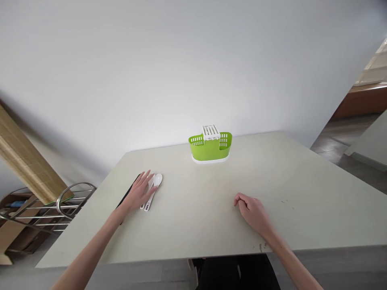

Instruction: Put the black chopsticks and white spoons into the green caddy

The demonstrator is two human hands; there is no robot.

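Worktop (196, 229), pale, plain: spans the lower half of the frame, with a few dark marks (260, 246) near its front edge at lower right.

Left hand (137, 195), bare: left of centre, palm down, fingers extended and spread. Grip: released. The hand overlaps the cutlery; whether it presses on it cannot be told.

White spoon (159, 178): left of centre, bowl toward the top of the frame, patterned handle end toward the bottom; partly covered by the fingers.

Second white spoon (142, 207): just left of the first, mostly hidden under the hand, patterned handle end exposed.

Black utensil, slender (130, 188): left of the spoons, lying aslant, passing behind the hand and wrist; exact kind unclear.

Right hand (252, 213), bare: right of centre, on the worktop, well apart from the cutlery. Grip: clenched into a loose fist; its inside is hidden.

Basket, green, slotted (205, 152): centre of the frame, upright near the wall (193, 68), with white base (211, 162) and white slatted top piece (211, 131).

Metal rack (77, 197): lower left, beside a tan slatted panel (30, 157).
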